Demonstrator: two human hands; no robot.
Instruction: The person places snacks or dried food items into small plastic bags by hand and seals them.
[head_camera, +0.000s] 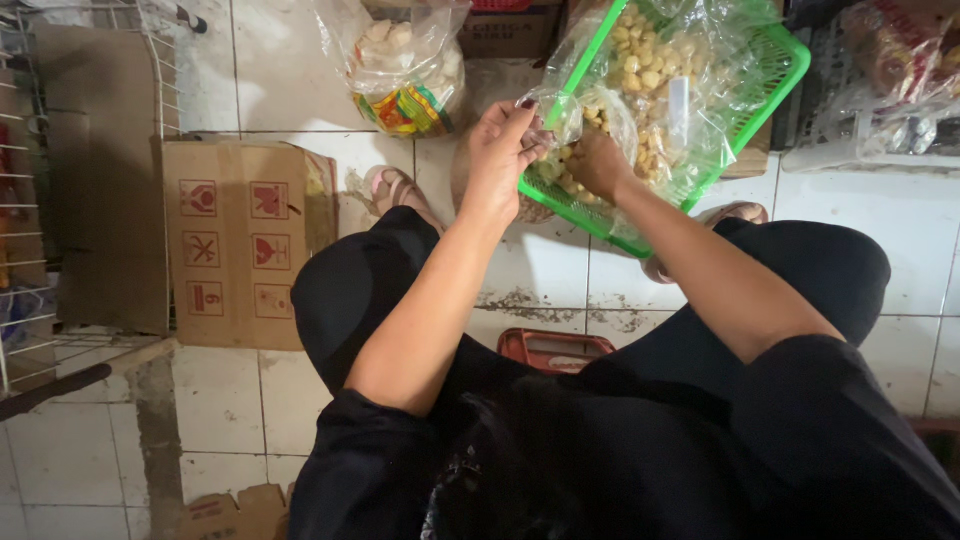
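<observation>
Left hand (497, 160) pinches small clear bag (575, 115) mouth open; right hand (598, 163) clenched on snack pieces (645, 60) inside green basket (780, 70). Keep mouth wide, drop pieces low.

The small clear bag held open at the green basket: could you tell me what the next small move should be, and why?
Probably drop the right hand's scoop of pale snack pieces into the small clear bag. The left hand pinches the bag's mouth open over the green basket, and the right hand rests among the pieces just beside it, fingers buried in them.
</observation>
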